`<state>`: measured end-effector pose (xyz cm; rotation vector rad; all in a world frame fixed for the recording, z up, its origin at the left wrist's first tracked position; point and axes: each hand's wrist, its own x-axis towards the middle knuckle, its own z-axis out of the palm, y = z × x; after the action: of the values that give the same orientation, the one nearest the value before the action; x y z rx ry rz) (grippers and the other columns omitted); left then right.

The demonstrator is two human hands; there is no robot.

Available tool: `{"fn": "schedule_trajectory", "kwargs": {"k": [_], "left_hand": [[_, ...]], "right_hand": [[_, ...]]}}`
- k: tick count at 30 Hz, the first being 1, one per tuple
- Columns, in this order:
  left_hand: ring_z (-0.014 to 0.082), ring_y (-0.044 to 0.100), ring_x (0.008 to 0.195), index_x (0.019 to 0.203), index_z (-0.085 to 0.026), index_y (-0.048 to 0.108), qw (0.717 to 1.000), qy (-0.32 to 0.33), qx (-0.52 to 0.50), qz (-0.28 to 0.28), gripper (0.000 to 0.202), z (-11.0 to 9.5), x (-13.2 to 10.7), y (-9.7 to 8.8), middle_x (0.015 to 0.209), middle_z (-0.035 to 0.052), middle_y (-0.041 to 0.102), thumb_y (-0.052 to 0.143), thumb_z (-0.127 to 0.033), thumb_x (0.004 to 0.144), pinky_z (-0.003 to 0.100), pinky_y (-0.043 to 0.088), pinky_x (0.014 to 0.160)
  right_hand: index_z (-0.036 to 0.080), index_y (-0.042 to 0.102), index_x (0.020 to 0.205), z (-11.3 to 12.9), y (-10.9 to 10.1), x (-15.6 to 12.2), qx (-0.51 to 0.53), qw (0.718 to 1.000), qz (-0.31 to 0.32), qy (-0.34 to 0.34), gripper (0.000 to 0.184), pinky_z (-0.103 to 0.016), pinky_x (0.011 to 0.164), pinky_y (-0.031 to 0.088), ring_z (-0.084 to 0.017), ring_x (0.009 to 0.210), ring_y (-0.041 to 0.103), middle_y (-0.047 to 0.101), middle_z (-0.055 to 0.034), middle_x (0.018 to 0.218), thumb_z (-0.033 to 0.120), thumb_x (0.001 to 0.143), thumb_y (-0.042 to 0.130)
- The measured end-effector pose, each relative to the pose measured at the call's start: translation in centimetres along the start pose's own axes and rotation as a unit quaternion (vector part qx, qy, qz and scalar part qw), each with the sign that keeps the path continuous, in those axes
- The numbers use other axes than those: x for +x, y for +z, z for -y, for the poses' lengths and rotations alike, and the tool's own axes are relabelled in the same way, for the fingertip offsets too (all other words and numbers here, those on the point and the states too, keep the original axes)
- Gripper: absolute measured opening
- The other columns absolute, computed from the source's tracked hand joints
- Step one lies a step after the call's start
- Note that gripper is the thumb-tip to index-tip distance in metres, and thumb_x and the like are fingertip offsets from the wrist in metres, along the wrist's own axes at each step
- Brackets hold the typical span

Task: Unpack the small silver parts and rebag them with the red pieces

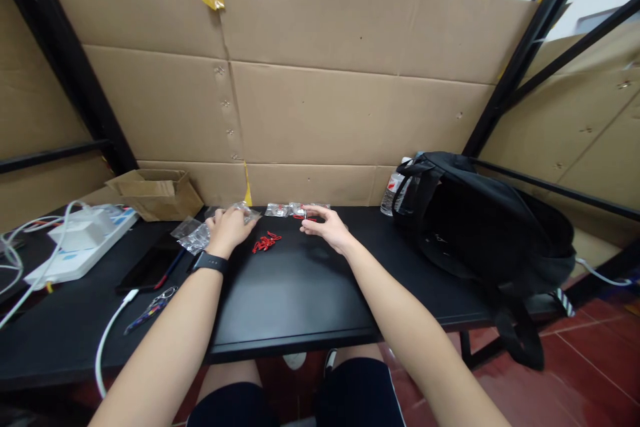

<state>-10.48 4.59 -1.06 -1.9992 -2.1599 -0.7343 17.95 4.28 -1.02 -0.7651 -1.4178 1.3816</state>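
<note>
At the back left of the black table, my left hand (229,230) is closed over a pile of small clear plastic bags (194,236), its fingertips pressed into the crinkled film. Which bag the fingers pinch is partly hidden. My right hand (326,227) hovers to the right, thumb and forefinger curved with a gap between them. Just behind its fingertips lies a row of small clear packets (278,209), with a bit of red cord showing there. A small heap of red cords (267,242) rests on the table between my hands.
On the left are a white power strip (80,257) with cables, an open cardboard box (156,193), a dark phone (149,265) and a keychain (151,310). A black backpack (480,220) and a water bottle (393,190) stand right. Cardboard panels (350,113) wall the back.
</note>
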Motion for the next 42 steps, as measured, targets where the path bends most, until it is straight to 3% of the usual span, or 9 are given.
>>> {"fn": "schedule_trajectory", "kwargs": {"k": [3, 9, 11, 14, 20, 25, 30, 36, 42], "left_hand": [[0.0475, 0.048, 0.116, 0.088, -0.025, 0.077, 0.999, -0.030, 0.004, 0.031, 0.032, 0.8, -0.1, 0.4, 0.118, 0.0184, 0.070, 0.061, -0.052, 0.080, 0.059, 0.036, 0.090], [0.0425, 0.052, 0.110, 0.081, -0.024, 0.075, 0.996, -0.053, -0.033, -0.067, 0.024, -1.1, -0.5, -1.0, 0.102, 0.0163, 0.074, 0.058, -0.041, 0.083, 0.057, 0.033, 0.091], [0.0390, 0.054, 0.111, 0.084, -0.024, 0.073, 0.993, -0.028, -0.051, -0.098, 0.024, -2.0, -0.7, -1.7, 0.104, 0.0134, 0.074, 0.055, -0.040, 0.086, 0.054, 0.032, 0.093], [0.0320, 0.056, 0.113, 0.089, -0.024, 0.069, 0.985, 0.079, -0.106, -0.106, 0.021, -4.1, -1.3, -2.0, 0.105, 0.0082, 0.074, 0.052, -0.037, 0.091, 0.046, 0.033, 0.097], [0.0226, 0.066, 0.092, 0.083, -0.024, 0.065, 0.940, 0.285, -0.170, 0.076, 0.011, -9.1, -3.8, 0.2, 0.092, 0.0026, 0.074, 0.055, -0.024, 0.087, 0.033, 0.041, 0.089], [0.0227, 0.068, 0.096, 0.094, -0.028, 0.070, 0.901, 0.353, -0.162, 0.196, 0.017, -9.6, -4.7, 1.7, 0.104, 0.0011, 0.074, 0.053, -0.031, 0.093, 0.034, 0.043, 0.089], [0.0320, 0.047, 0.135, 0.122, -0.040, 0.069, 0.897, 0.345, -0.147, 0.233, 0.031, -8.5, -4.6, 1.9, 0.144, 0.0039, 0.059, 0.052, -0.043, 0.096, 0.049, 0.036, 0.107], [0.0377, 0.043, 0.138, 0.132, -0.048, 0.062, 0.905, 0.326, -0.107, 0.250, 0.038, -8.6, -4.8, 1.6, 0.151, 0.0041, 0.052, 0.053, -0.042, 0.095, 0.060, 0.034, 0.106], [0.0340, 0.046, 0.140, 0.131, -0.040, 0.063, 0.891, 0.351, -0.111, 0.266, 0.038, -8.3, -4.6, 1.1, 0.154, 0.0078, 0.048, 0.053, -0.037, 0.095, 0.056, 0.035, 0.107]], "right_hand": [[0.023, 0.071, 0.117, 0.2, -0.2, 0.0, -0.011, 1.000, -0.004, 0.000, 0.052, -0.028, 0.074, 0.064, -0.013, 0.073, 0.074, 0.065, -0.0073, 0.118, 0.030, 0.068, 0.089], [0.023, 0.071, 0.116, 0.5, -0.7, 0.1, -0.035, 0.999, -0.016, -0.016, 0.050, -0.026, 0.072, 0.061, -0.012, 0.074, 0.073, 0.066, -0.0067, 0.115, 0.029, 0.069, 0.087], [0.023, 0.071, 0.116, 0.6, -1.1, 0.3, -0.047, 0.998, -0.028, -0.025, 0.048, -0.025, 0.070, 0.060, -0.011, 0.074, 0.073, 0.066, -0.0067, 0.115, 0.029, 0.071, 0.085], [0.023, 0.068, 0.121, 0.8, -1.7, 0.7, -0.071, 0.995, -0.062, -0.039, 0.050, -0.022, 0.064, 0.057, -0.011, 0.073, 0.072, 0.065, -0.0071, 0.116, 0.028, 0.073, 0.081], [0.025, 0.064, 0.124, 1.1, -3.3, 1.2, -0.153, 0.982, -0.089, -0.057, 0.050, -0.020, 0.057, 0.051, -0.011, 0.074, 0.069, 0.064, -0.0082, 0.123, 0.033, 0.076, 0.076], [0.020, 0.065, 0.119, 0.8, -4.4, 1.3, -0.304, 0.941, -0.083, -0.125, 0.048, -0.029, 0.078, 0.054, -0.013, 0.078, 0.065, 0.069, -0.0056, 0.110, 0.028, 0.073, 0.076], [0.020, 0.069, 0.111, 1.7, -5.0, 0.6, -0.429, 0.889, -0.012, -0.159, 0.041, -0.027, 0.082, 0.051, -0.015, 0.082, 0.064, 0.072, -0.0034, 0.101, 0.021, 0.071, 0.075], [0.020, 0.073, 0.098, 3.0, -5.0, -0.7, -0.495, 0.859, 0.128, -0.031, 0.039, -0.023, 0.069, 0.048, -0.014, 0.072, 0.065, 0.071, 0.0007, 0.083, 0.025, 0.060, 0.084], [0.020, 0.073, 0.093, 2.5, -4.7, -0.7, -0.523, 0.839, 0.148, 0.009, 0.039, -0.022, 0.066, 0.047, -0.014, 0.070, 0.066, 0.073, 0.0013, 0.081, 0.027, 0.058, 0.088]]}}
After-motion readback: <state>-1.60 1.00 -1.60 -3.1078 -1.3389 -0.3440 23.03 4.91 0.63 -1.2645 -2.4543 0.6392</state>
